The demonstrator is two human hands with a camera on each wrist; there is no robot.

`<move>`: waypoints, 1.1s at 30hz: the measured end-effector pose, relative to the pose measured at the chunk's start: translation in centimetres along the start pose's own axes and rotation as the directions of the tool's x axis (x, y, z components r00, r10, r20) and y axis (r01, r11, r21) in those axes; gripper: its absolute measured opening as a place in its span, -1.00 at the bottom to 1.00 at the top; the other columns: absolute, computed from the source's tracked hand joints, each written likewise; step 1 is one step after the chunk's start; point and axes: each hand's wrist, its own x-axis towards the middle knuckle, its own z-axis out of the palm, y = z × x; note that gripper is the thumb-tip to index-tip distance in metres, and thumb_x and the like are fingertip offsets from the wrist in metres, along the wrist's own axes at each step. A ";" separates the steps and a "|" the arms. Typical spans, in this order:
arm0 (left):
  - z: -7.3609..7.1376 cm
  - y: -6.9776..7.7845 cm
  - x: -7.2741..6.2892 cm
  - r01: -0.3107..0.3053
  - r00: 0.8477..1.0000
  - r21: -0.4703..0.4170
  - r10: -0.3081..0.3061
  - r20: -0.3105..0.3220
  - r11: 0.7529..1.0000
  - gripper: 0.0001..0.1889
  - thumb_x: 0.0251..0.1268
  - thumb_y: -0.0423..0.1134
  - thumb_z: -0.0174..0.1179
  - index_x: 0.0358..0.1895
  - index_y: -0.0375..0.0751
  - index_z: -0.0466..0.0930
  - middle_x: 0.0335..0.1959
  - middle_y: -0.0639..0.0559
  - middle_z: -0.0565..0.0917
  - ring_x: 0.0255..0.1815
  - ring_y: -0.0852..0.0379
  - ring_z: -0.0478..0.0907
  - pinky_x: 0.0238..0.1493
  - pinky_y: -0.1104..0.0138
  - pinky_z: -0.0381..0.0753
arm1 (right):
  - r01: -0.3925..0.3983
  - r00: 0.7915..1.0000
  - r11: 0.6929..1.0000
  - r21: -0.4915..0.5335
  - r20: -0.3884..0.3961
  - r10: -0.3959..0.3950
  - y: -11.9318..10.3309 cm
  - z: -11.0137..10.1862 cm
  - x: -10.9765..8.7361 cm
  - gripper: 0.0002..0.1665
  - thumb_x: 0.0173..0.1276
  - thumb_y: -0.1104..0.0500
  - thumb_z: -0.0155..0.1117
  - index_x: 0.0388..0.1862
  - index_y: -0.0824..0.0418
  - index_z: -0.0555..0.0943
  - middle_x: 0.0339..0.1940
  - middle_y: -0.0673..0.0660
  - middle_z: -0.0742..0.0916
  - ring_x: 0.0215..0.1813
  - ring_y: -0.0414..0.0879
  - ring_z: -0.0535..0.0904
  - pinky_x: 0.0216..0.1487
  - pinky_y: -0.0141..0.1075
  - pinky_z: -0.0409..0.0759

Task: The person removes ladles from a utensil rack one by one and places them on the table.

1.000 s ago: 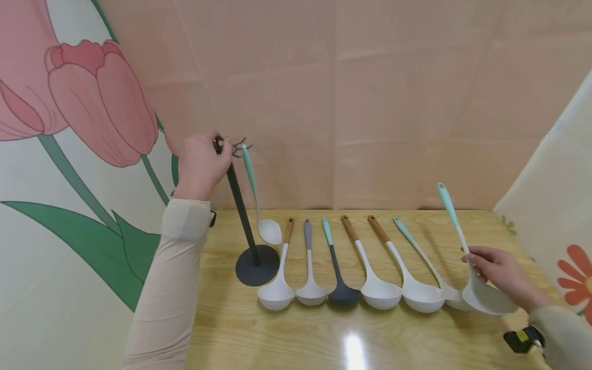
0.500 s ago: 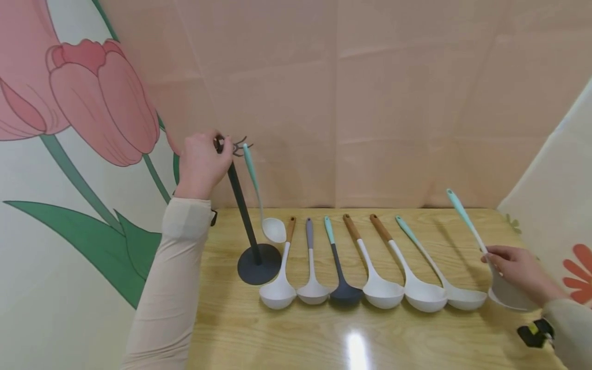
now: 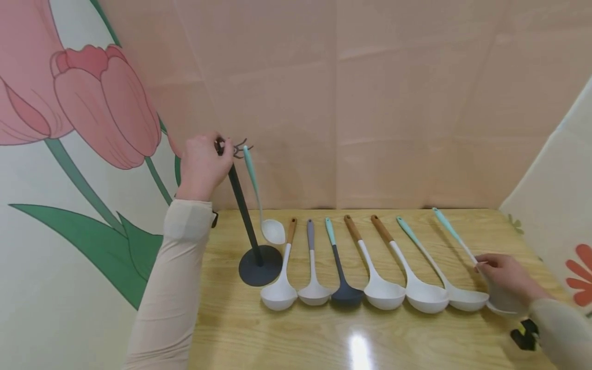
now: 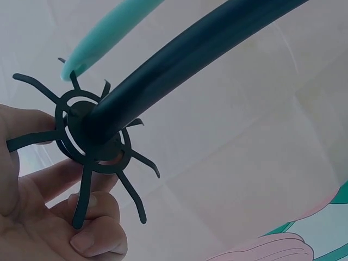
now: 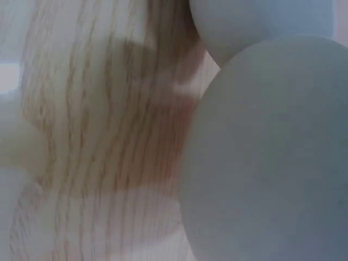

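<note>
At the left, my left hand (image 3: 203,167) grips the top of a black utensil stand (image 3: 242,210) with a round base. The left wrist view shows the fingers around its hub, with thin hooks (image 4: 142,157) fanning out. From one hook hangs a small white ladle (image 3: 274,232) with a mint handle. At the right end of the row, my right hand (image 3: 506,277) pinches the white shaft of a mint-handled ladle (image 3: 446,224). That ladle lies low over the table, its bowl partly behind the hand. Its pale bowl (image 5: 266,163) fills much of the right wrist view.
Several ladles lie in a row on the wooden table (image 3: 287,339): a brown-handled one (image 3: 278,295), a purple-handled one (image 3: 314,293), a black-bowled one (image 3: 346,294), more brown-handled ones, and a mint-handled one (image 3: 467,298) beside the right hand. A pink backdrop (image 3: 384,103) stands behind.
My right hand has moved the ladle right, then lowered it toward the table, its handle tipping down and left. The left hand keeps its grip on the stand.
</note>
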 end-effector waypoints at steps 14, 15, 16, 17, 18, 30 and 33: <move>0.2 0.0 0.0 -0.010 1.000 -0.007 0.010 -0.016 1.000 -0.60 0.49 -0.04 -0.03 -0.11 -0.34 0.64 -0.26 -0.24 0.67 -0.30 -0.14 0.59 -0.32 0.07 0.60 | -0.037 0.999 0.999 -0.014 0.032 0.037 0.2 1.7 0.8 -0.60 0.43 0.26 0.18 0.04 0.62 0.53 -0.22 0.41 0.73 -0.25 -0.06 0.59 -0.35 -0.29 0.51; 0.2 0.0 0.0 -0.010 1.000 -0.006 0.010 -0.015 1.000 -0.60 0.50 -0.04 -0.03 -0.10 -0.34 0.63 -0.26 -0.24 0.67 -0.29 -0.15 0.59 -0.31 0.06 0.60 | -0.040 0.999 0.999 -0.012 0.035 0.041 0.2 1.8 0.8 -0.59 0.43 0.26 0.20 0.04 0.63 0.53 -0.21 0.42 0.72 -0.25 -0.06 0.59 -0.35 -0.29 0.52; 0.2 0.0 0.0 -0.008 1.000 -0.004 0.008 -0.011 1.000 -0.59 0.50 -0.03 -0.03 -0.10 -0.34 0.63 -0.25 -0.24 0.66 -0.27 -0.15 0.58 -0.29 0.06 0.60 | -0.043 0.998 0.999 -0.011 0.037 0.043 0.1 1.8 0.9 -0.59 0.43 0.26 0.20 0.04 0.63 0.53 -0.20 0.43 0.72 -0.24 -0.06 0.58 -0.35 -0.28 0.52; 0.2 0.0 0.0 -0.005 1.000 -0.004 0.005 -0.007 1.000 -0.59 0.50 -0.03 -0.03 -0.09 -0.34 0.63 -0.24 -0.24 0.65 -0.27 -0.15 0.58 -0.29 0.06 0.60 | -0.041 0.998 0.999 -0.013 0.037 0.042 0.1 1.8 0.9 -0.59 0.42 0.25 0.21 0.03 0.63 0.54 -0.20 0.44 0.72 -0.25 -0.06 0.58 -0.35 -0.27 0.52; 0.2 0.1 0.1 -0.003 1.000 -0.005 0.003 -0.003 1.000 -0.58 0.50 -0.02 -0.04 -0.08 -0.34 0.63 -0.24 -0.24 0.65 -0.26 -0.15 0.57 -0.29 0.06 0.59 | -0.038 0.998 0.999 -0.012 0.040 0.038 0.1 1.8 1.0 -0.59 0.42 0.25 0.22 0.01 0.63 0.54 -0.20 0.45 0.71 -0.25 -0.06 0.58 -0.35 -0.26 0.52; 0.2 0.1 0.1 -0.009 1.000 -0.006 0.009 -0.003 1.000 -0.60 0.50 -0.05 -0.03 -0.10 -0.35 0.64 -0.25 -0.24 0.66 -0.27 -0.14 0.58 -0.30 0.07 0.60 | -0.116 0.988 0.993 0.022 0.104 0.113 0.3 1.6 1.3 -0.56 0.43 0.21 0.19 0.02 0.63 0.54 -0.12 0.48 0.70 -0.20 -0.01 0.62 -0.31 -0.23 0.56; 0.2 0.1 0.1 -0.014 1.000 0.000 0.014 -0.005 1.000 -0.60 0.50 -0.05 -0.03 -0.11 -0.35 0.63 -0.26 -0.25 0.65 -0.27 -0.15 0.57 -0.30 0.06 0.59 | -0.120 0.987 0.992 0.033 0.106 0.116 0.2 1.6 1.2 -0.55 0.43 0.21 0.19 0.03 0.64 0.53 -0.13 0.46 0.70 -0.21 -0.02 0.61 -0.31 -0.23 0.56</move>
